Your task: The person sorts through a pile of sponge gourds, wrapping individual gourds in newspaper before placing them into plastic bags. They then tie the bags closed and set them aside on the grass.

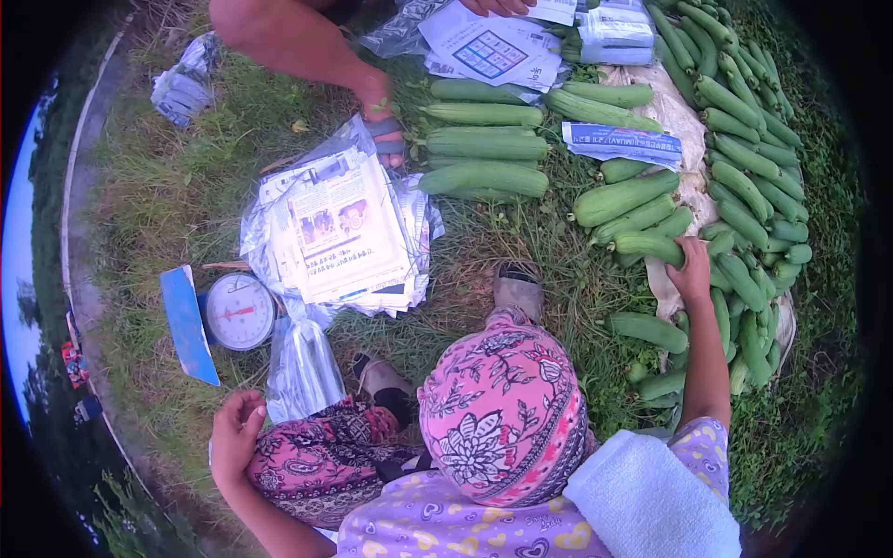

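As the person crouches on the grass in the head view, the right hand [690,270] is stretched out to the right and lands on the end of a long green gourd [646,245]. The fingers curve down over it, but honestly I can't tell if they're clamped on or just resting there. That gourd lies at the near edge of a small bunch of fat gourds [621,197], right beside the big heap of thinner gourds [749,200] piled on a pale sack [677,116].

The left hand [237,432] is way over on the other side, well apart from the right one. It's loosely spread with nothing in it, just beside the knee [321,456] in patterned cloth. The nearest thing to it is a clear plastic bag [302,367], and just past that sits a dial scale [239,312] with a blue board [186,324] at its side.

A stack of printed paper sheets [339,228] in plastic lies beyond the scale. Four more gourds [484,153] are lined up side by side past it, next to another person's sandalled foot [383,126]. A white towel [651,502] sits on the crouching person's right shoulder.
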Available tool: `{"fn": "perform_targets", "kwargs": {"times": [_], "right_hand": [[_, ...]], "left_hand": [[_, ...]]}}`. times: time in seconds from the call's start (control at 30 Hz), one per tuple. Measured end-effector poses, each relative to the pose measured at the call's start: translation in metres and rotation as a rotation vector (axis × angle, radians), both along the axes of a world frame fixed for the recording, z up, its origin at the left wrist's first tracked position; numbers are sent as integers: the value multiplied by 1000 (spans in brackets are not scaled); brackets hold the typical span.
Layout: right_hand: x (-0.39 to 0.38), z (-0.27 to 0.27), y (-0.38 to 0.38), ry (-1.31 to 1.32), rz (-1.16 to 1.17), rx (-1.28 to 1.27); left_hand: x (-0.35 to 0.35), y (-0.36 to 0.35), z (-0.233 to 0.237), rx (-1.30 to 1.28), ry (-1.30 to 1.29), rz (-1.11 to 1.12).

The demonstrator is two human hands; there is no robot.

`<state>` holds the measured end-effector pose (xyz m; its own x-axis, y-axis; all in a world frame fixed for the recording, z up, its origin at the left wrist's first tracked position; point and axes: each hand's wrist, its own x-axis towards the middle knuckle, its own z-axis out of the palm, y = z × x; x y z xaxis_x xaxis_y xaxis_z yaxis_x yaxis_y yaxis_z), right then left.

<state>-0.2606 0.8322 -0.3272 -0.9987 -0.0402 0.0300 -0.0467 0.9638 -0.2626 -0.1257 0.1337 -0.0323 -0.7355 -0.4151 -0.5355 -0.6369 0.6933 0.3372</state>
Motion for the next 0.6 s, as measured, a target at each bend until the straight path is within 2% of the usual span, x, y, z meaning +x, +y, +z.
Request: {"fn": "perform_targets", "kwargs": {"times": [0.13, 0.23, 0.4, 0.53, 0.6], "right_hand": [[-32, 24, -28, 145, -55, -221], [-85, 37, -84, 218, -3, -415], [-202, 12, -200, 224, 142, -549], [-266, -6, -270, 18, 163, -397], [-278, -28, -289, 0, 172, -306]], "left_hand": [[0, -4, 1, 4, -17, 59], [-8, -3, 2, -1, -25, 12], [-22, 11, 3, 6, -14, -12], [-31, 20, 3, 11, -25, -18], [-30, 20, 2, 50, -25, 23]]}}
